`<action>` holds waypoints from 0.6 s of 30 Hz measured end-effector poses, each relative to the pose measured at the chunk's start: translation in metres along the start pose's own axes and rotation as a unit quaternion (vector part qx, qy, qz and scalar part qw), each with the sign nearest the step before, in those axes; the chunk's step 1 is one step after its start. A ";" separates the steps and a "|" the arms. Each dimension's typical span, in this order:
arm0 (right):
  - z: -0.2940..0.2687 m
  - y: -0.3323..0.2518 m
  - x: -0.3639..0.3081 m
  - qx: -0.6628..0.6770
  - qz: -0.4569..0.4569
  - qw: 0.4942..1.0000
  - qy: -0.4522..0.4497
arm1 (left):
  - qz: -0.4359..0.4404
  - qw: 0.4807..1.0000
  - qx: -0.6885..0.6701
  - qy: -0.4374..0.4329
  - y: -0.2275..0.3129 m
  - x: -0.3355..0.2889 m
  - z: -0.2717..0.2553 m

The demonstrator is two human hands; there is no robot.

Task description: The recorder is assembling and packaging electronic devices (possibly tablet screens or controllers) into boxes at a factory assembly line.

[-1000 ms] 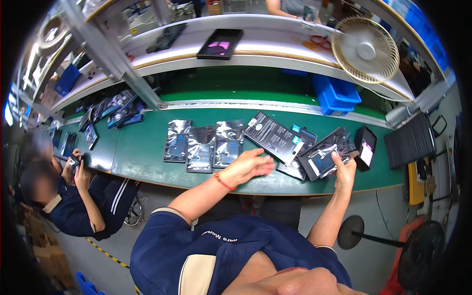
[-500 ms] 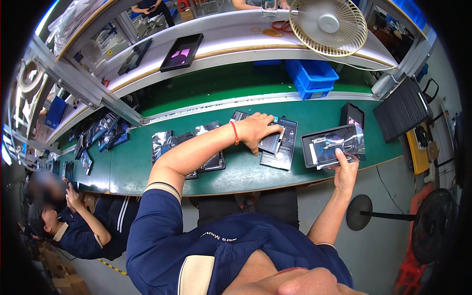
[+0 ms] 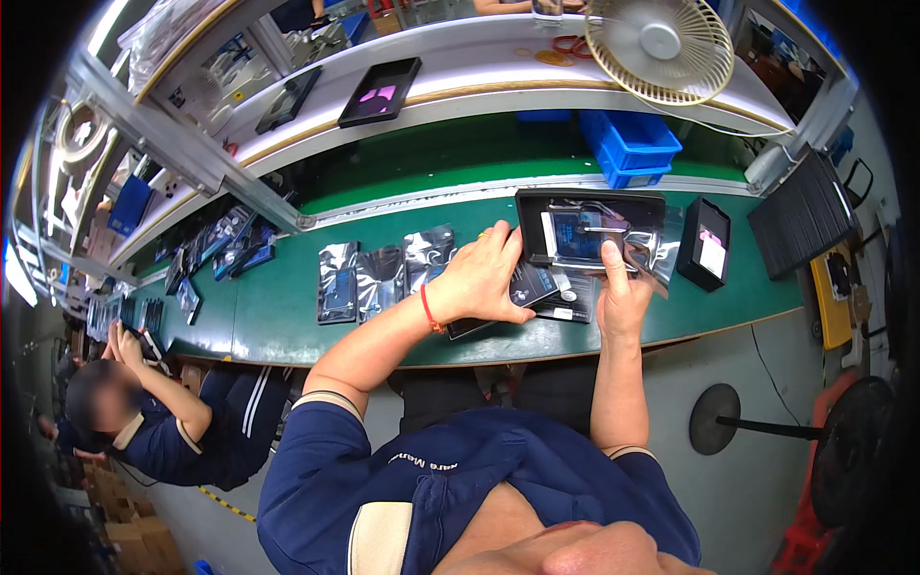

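My right hand (image 3: 623,295) grips a black tray (image 3: 589,195) together with a clear plastic packet (image 3: 575,235) that lies over it, thumb on top. The packet shows a dark blue printed piece and a pale strip. My left hand (image 3: 479,278) is spread over a dark flat package (image 3: 533,287), fingers on its far side and thumb on its near side. The package's left part is hidden under the palm. Another printed package (image 3: 572,299) lies beneath, partly covered by the tray. Left of my left hand lie three silvery-black bagged packages, one of them (image 3: 337,283) fully visible.
A small black box (image 3: 704,244) stands right of the tray, before a stack of black trays (image 3: 803,201). Blue bins (image 3: 632,144) sit at the back, below a shelf holding a fan (image 3: 659,43). More packages (image 3: 225,244) pile up left, near a seated co-worker (image 3: 163,422).
My right hand has brought the tray and packet leftward and farther back, over the packages. My left hand has shifted slightly nearer, staying on the dark package. The view has turned a little.
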State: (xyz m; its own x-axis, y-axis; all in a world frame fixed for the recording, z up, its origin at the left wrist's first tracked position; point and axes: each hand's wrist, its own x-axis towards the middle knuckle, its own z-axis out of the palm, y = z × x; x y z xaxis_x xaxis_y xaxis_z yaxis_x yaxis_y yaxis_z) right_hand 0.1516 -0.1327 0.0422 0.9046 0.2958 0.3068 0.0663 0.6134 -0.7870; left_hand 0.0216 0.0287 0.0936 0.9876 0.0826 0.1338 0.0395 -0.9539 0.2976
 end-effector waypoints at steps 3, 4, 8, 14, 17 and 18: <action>0.005 -0.001 -0.005 -0.046 -0.002 0.999 -0.016 | -0.039 0.996 -0.010 0.084 0.001 -0.017 -0.006; 0.008 -0.003 -0.007 -0.045 0.001 0.999 -0.020 | -0.044 0.995 -0.010 0.085 -0.001 -0.021 -0.007; 0.022 -0.013 -0.010 0.061 0.025 0.998 -0.021 | -0.019 0.993 0.015 0.116 -0.005 -0.031 -0.004; 0.026 -0.016 -0.009 -0.081 -0.105 0.990 -0.037 | -0.017 0.988 0.030 0.153 -0.006 -0.034 -0.004; 0.020 -0.018 -0.009 -0.089 -0.137 0.984 -0.075 | -0.014 0.986 0.005 0.164 -0.006 -0.036 -0.003; 0.020 -0.019 -0.009 -0.099 -0.142 0.981 -0.085 | -0.017 0.985 0.016 0.172 -0.005 -0.035 -0.002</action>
State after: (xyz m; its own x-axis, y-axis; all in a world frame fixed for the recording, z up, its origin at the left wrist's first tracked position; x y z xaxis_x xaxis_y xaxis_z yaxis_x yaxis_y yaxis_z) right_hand 0.1334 -0.1322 0.0646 0.7557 0.2620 0.6003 0.4015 0.5388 -0.7406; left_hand -0.0137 0.0315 0.0893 0.8755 0.2020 0.4390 0.0812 -0.9570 0.2784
